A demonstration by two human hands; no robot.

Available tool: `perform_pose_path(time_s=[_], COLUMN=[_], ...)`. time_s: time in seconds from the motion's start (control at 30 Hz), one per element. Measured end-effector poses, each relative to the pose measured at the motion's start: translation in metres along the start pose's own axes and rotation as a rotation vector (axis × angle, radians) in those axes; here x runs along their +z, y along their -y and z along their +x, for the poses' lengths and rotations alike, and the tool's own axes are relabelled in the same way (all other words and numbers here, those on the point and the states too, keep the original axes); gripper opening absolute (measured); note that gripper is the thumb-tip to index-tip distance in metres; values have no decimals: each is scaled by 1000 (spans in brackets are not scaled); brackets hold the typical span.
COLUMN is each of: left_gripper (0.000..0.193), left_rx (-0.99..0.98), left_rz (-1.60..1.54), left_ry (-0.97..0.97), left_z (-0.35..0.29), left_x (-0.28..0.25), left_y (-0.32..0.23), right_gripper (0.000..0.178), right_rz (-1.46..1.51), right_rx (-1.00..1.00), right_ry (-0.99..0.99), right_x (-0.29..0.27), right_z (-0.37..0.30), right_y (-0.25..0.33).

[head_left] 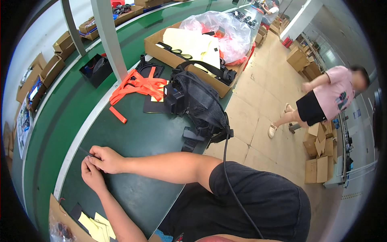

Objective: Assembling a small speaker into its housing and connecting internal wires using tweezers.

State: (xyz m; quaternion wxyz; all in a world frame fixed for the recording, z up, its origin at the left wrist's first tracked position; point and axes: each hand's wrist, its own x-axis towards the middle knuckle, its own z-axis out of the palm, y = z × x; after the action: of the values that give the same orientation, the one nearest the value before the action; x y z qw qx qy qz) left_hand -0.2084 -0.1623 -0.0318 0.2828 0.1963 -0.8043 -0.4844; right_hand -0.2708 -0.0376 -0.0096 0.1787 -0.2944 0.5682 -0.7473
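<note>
Both hands, left hand (92, 174) and right hand (105, 158), pinch a thin dark strip (85, 152) on the green bench (137, 137); best kept flat, fingertips close together.

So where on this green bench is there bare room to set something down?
Bare green top lies between the joined hands, left hand and right hand, and the orange straps; another patch sits below the right forearm, toward the yellow sheets. Crowded: black mesh pack and cardboard tray.

Two hands (96, 167), one orange strap bundle (137, 86)
</note>
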Motion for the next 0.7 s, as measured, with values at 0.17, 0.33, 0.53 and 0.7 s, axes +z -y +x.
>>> perform_pose_path(time_s=[0.17,0.33,0.53,0.7], left_gripper=[24,24,24,24], left_rx=[-185,-42,36,11], left_rz=[-9,28,187,131], left_ry=[-80,-104,-176,-143], left_z=[-18,-10,-16,-15], left_x=[11,20,7,8], left_y=[-30,-28,-30,-39], right_gripper=[21,19,19,17], right_rz=[-182,116,165,138], right_rx=[29,163,217,201], right_ry=[-89,-24,70,51], right_x=[-7,-12,-2,-5], right_z=[-7,-5,-5,-5], right_y=[-5,3,2,5])
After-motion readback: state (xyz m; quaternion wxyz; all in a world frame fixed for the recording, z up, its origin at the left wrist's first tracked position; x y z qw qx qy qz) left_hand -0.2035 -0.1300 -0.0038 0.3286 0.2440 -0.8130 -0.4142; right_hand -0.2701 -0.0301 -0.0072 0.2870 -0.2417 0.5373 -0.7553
